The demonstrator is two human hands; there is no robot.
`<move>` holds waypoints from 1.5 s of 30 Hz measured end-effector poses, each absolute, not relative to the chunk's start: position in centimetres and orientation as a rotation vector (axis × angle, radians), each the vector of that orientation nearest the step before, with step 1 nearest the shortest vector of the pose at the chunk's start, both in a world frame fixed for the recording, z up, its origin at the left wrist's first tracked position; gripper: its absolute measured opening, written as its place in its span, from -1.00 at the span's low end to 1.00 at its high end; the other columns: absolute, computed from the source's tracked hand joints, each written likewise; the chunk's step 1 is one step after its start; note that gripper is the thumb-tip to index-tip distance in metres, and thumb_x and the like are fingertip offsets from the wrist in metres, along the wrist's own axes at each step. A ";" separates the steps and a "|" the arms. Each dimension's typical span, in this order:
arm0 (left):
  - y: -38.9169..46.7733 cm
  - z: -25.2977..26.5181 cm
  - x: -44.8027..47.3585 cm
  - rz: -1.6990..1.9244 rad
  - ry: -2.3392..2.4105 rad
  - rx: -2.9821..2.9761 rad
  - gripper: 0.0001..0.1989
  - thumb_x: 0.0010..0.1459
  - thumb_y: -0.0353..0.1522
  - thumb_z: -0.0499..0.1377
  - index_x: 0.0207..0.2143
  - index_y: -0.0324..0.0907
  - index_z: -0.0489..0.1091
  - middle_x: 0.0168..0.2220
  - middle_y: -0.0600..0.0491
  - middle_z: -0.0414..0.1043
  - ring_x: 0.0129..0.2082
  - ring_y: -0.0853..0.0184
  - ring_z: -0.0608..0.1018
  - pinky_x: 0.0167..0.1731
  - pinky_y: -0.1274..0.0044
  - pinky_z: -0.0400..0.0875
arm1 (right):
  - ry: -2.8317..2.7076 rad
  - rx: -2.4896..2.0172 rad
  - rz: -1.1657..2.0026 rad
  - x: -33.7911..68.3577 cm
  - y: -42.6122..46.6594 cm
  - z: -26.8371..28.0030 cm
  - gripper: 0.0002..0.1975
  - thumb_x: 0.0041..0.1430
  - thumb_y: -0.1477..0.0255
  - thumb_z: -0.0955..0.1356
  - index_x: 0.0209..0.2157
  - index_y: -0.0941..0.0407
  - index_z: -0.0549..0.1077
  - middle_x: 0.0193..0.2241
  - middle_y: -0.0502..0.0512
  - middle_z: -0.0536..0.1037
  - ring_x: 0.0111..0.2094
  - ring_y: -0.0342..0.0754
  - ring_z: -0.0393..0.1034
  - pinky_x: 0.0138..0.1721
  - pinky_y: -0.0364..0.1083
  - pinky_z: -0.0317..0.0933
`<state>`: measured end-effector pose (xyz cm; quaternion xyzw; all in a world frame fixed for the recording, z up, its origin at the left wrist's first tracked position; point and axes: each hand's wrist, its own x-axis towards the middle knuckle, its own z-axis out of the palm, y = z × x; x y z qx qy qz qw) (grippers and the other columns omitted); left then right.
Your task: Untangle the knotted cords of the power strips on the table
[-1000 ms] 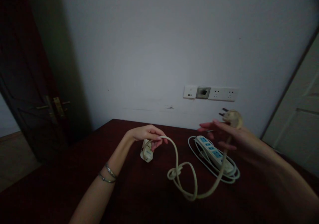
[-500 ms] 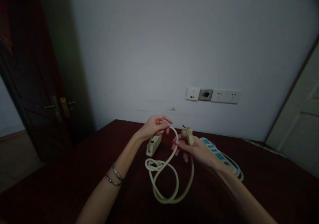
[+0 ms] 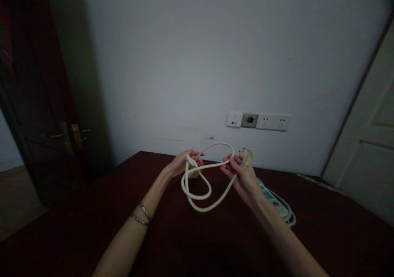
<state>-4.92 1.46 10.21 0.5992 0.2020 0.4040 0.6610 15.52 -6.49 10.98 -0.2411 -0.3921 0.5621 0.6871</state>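
A cream power cord (image 3: pixel 205 209) is raised in looping coils between my two hands. At the left, my left hand (image 3: pixel 184 163) has its fingers around the tangled part of the cord, partly hidden by the loops. My right hand (image 3: pixel 241 174) pinches the cord between thumb and fingers. The cord's plug (image 3: pixel 246 156) sticks up beside that hand's knuckles, pins toward the upper left. Just behind the loops, a cream power strip (image 3: pixel 193 173) shows only in part, mostly covered by my left hand and the cord.
On the dark red table (image 3: pixel 172 240), a second power strip (image 3: pixel 275 203) with blue sockets and its own cord lies partly behind my right forearm. Wall sockets (image 3: pixel 272 122) are above the table's back edge. A dark door (image 3: pixel 40 117) stands at the left, a pale door (image 3: pixel 369 145) at the right.
The cord's coils have come up off the table and gathered near my left hand. My right hand has moved right with the plug, and the loop between the hands has widened.
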 end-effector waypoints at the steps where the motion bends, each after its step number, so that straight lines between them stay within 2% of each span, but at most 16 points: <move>1: 1.7 9.8 -4.8 0.951 0.443 1.359 -0.58 0.05 -0.14 0.15 -0.21 -0.34 0.39 -0.39 -0.13 0.47 -0.41 0.27 0.53 -0.31 0.46 0.36 | -0.801 -0.512 1.257 15.5 -6.0 11.0 -0.78 -0.13 0.45 0.46 -0.40 0.17 0.40 -0.45 0.00 0.50 -0.44 -0.22 0.41 -0.35 -0.19 0.40; 4: 1.7 9.0 -4.2 0.971 0.386 1.450 -0.61 -0.10 -0.30 0.30 -0.21 -0.31 0.39 -0.27 -0.15 0.46 -0.31 0.27 0.52 -0.22 0.46 0.34 | -0.601 -0.420 1.228 14.9 -4.4 10.9 -0.85 -0.08 0.52 0.43 -0.44 0.15 0.38 -0.44 -0.04 0.49 -0.40 -0.25 0.42 -0.22 -0.21 0.38; 8: 0.8 8.9 -2.8 0.984 0.369 1.525 -0.51 -0.23 -0.42 0.37 -0.16 -0.24 0.38 -0.17 -0.12 0.41 -0.27 0.34 0.48 -0.27 0.54 0.33 | -0.467 -0.323 1.147 13.5 -2.6 10.3 -0.86 -0.05 0.54 0.40 -0.46 0.13 0.34 -0.45 -0.07 0.47 -0.37 -0.25 0.43 -0.11 -0.16 0.36; 11: 0.5 9.3 -1.8 1.154 0.486 1.518 -0.54 -0.22 -0.37 0.37 -0.21 -0.25 0.38 -0.29 -0.03 0.42 -0.37 0.41 0.45 -0.35 0.59 0.31 | -0.494 -0.317 1.119 12.4 -2.0 9.2 -0.83 -0.07 0.49 0.42 -0.44 0.12 0.32 -0.43 -0.07 0.48 -0.35 -0.22 0.43 -0.07 -0.10 0.33; 14: 0.7 9.5 -1.1 1.330 0.559 1.463 -0.50 -0.29 -0.33 0.39 -0.24 -0.27 0.36 -0.43 0.07 0.40 -0.43 0.43 0.45 -0.34 0.58 0.30 | -0.551 -0.340 1.115 11.5 -2.1 8.1 -0.79 -0.08 0.41 0.43 -0.42 0.13 0.32 -0.40 -0.02 0.49 -0.31 -0.18 0.44 -0.04 -0.06 0.31; 16: 0.9 9.4 -0.8 1.408 0.559 1.438 -0.47 -0.35 -0.33 0.41 -0.25 -0.25 0.34 -0.46 0.09 0.40 -0.42 0.42 0.45 -0.33 0.59 0.29 | -0.576 -0.341 1.126 11.0 -2.4 7.7 -0.75 -0.11 0.39 0.45 -0.41 0.14 0.33 -0.38 0.00 0.49 -0.29 -0.16 0.45 -0.04 -0.05 0.31; 21: 1.2 8.9 -0.4 1.575 0.581 1.398 -0.54 -0.20 -0.23 0.33 -0.27 -0.22 0.27 -0.50 0.11 0.42 -0.56 0.51 0.40 -0.50 0.64 0.26 | -0.583 -0.352 1.180 10.1 -2.9 7.6 -0.65 -0.22 0.38 0.50 -0.41 0.15 0.31 -0.47 -0.06 0.46 -0.37 -0.14 0.46 -0.15 -0.06 0.36; 25: 1.3 8.7 -0.3 1.697 0.646 1.318 -0.58 -0.18 -0.21 0.31 -0.32 -0.19 0.21 -0.59 0.20 0.34 -0.68 0.54 0.32 -0.65 0.67 0.19 | -0.635 -0.466 1.248 9.5 -3.0 7.0 -0.60 -0.25 0.33 0.51 -0.39 0.15 0.31 -0.56 -0.11 0.42 -0.55 -0.20 0.40 -0.39 -0.14 0.37; 28: 1.3 8.7 -0.4 1.733 0.663 1.283 -0.56 -0.17 -0.21 0.30 -0.30 -0.18 0.18 -0.53 0.17 0.38 -0.71 0.54 0.32 -0.74 0.68 0.15 | -0.688 -0.536 1.276 9.0 -3.2 6.5 -0.58 -0.26 0.30 0.50 -0.37 0.15 0.32 -0.61 -0.13 0.39 -0.64 -0.23 0.33 -0.52 -0.19 0.31; 32: 1.3 8.7 -0.3 1.730 0.675 1.246 -0.54 -0.16 -0.24 0.29 -0.26 -0.19 0.17 -0.45 0.08 0.46 -0.71 0.54 0.35 -0.78 0.69 0.12 | -0.781 -0.605 1.337 9.1 -3.5 6.2 -0.55 -0.24 0.24 0.48 -0.32 0.13 0.32 -0.67 -0.16 0.34 -0.64 -0.21 0.33 -0.54 -0.19 0.28; 36: 1.6 9.0 -0.5 1.674 0.602 1.206 -0.57 -0.16 -0.27 0.29 -0.28 -0.20 0.18 -0.47 0.07 0.47 -0.77 0.58 0.27 -0.80 0.70 0.03 | -0.872 -0.709 1.407 10.9 -3.1 6.3 -0.61 -0.14 0.16 0.43 -0.45 0.12 0.24 -0.77 -0.22 0.17 -0.66 -0.20 0.28 -0.50 -0.13 0.31; 39: 1.7 9.2 -1.2 1.630 0.502 1.185 -0.58 -0.14 -0.31 0.29 -0.25 -0.20 0.18 -0.48 0.11 0.46 -0.76 0.58 0.28 -0.79 0.70 0.05 | -0.848 -0.637 1.588 13.2 -2.8 6.9 -0.68 -0.07 0.29 0.41 -0.50 0.12 0.18 -0.73 -0.19 0.21 -0.60 -0.21 0.29 -0.39 -0.08 0.34; 42: 1.8 9.1 -2.0 1.509 0.418 1.175 -0.58 -0.13 -0.33 0.30 -0.22 -0.22 0.22 -0.48 0.11 0.44 -0.72 0.55 0.35 -0.73 0.69 0.16 | -0.865 -0.568 1.764 14.9 -2.8 7.6 -0.80 -0.12 0.51 0.36 -0.43 0.12 0.24 -0.65 -0.13 0.33 -0.52 -0.18 0.36 -0.28 -0.04 0.34; 45: 1.8 8.8 -2.5 1.273 0.376 1.230 -0.55 -0.12 -0.31 0.30 -0.19 -0.26 0.25 -0.49 0.09 0.42 -0.71 0.52 0.38 -0.70 0.66 0.22 | -0.957 -0.585 1.808 15.7 -2.9 8.1 -0.75 -0.19 0.58 0.32 -0.36 0.13 0.29 -0.57 -0.06 0.44 -0.48 -0.15 0.39 -0.25 -0.02 0.32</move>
